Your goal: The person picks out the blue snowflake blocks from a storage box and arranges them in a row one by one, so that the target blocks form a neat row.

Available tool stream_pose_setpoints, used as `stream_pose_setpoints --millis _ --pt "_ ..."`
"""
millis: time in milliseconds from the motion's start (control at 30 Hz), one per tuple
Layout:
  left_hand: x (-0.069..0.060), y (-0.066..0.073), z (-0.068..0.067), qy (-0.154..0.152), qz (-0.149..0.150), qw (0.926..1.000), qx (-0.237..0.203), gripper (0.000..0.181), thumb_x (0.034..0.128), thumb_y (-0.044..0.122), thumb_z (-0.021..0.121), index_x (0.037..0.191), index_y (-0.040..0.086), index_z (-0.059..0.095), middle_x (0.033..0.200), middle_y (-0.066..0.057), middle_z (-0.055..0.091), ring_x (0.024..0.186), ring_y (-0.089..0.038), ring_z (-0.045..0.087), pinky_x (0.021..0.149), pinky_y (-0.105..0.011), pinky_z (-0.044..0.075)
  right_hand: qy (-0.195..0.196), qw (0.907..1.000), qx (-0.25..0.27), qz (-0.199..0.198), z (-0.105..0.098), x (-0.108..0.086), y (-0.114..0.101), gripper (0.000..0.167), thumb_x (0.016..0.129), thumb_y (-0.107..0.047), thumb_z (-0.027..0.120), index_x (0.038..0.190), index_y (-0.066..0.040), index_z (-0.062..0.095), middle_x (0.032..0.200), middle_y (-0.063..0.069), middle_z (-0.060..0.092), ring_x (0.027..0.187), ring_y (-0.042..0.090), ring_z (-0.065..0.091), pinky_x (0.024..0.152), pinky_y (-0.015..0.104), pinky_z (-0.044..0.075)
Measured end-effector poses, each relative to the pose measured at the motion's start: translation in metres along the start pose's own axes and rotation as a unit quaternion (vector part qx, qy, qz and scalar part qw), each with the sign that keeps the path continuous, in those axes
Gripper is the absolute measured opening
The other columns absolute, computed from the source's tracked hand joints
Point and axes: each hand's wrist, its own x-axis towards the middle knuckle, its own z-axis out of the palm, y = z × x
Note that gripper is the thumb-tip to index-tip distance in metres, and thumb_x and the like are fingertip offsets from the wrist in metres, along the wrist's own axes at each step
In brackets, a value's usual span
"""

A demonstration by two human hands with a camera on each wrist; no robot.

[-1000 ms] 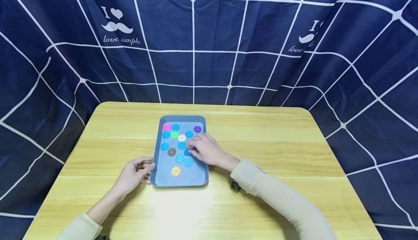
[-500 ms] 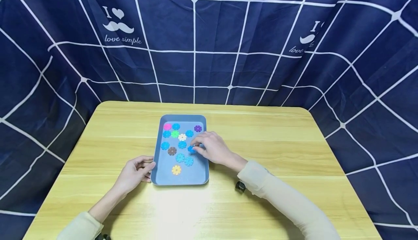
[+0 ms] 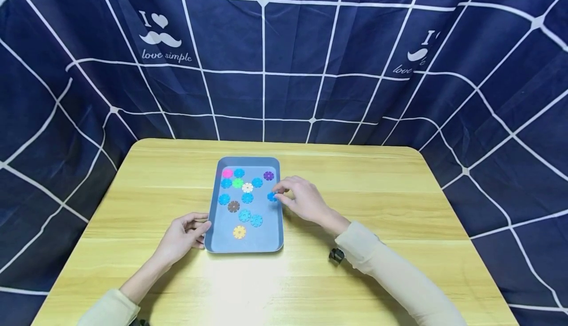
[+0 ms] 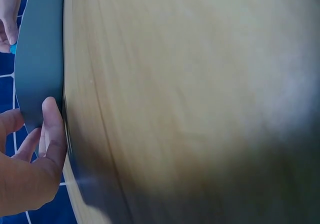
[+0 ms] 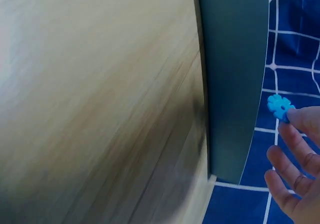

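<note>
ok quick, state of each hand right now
Left hand: closed, holding the tray by its left edge.
Right hand: closed, pinching a blue notched disc.

Fourteen notched discs [image 3: 233, 206], eight of them blue, one tray [image 3: 266, 242] and one table [image 3: 377, 207] are visible.

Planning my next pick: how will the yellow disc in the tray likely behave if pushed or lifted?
The yellow disc would probably slide rather than roll, as it lies flat in the tray. It is likely light and stiff: the similar blue disc looks thin and unbent, pinched by the right hand.
</note>
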Motion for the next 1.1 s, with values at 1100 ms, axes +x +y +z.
stream_pose_setpoints --millis 1100 --pt "0.003 -0.006 0.002 0.004 0.009 0.9999 0.007 0.045 0.1052 0.013 0.065 0.142 -0.010 0.056 0.102 -0.017 0.073 0.068 -0.014 0.069 0.065 -0.026 0.067 0.057 0.9912 0.078 0.090 -0.007 -0.003 0.061 0.014 0.097 -0.017 0.076 0.111 -0.013 0.077 0.094 0.001 0.078 0.087 0.016 0.071 0.084 0.037 0.063"
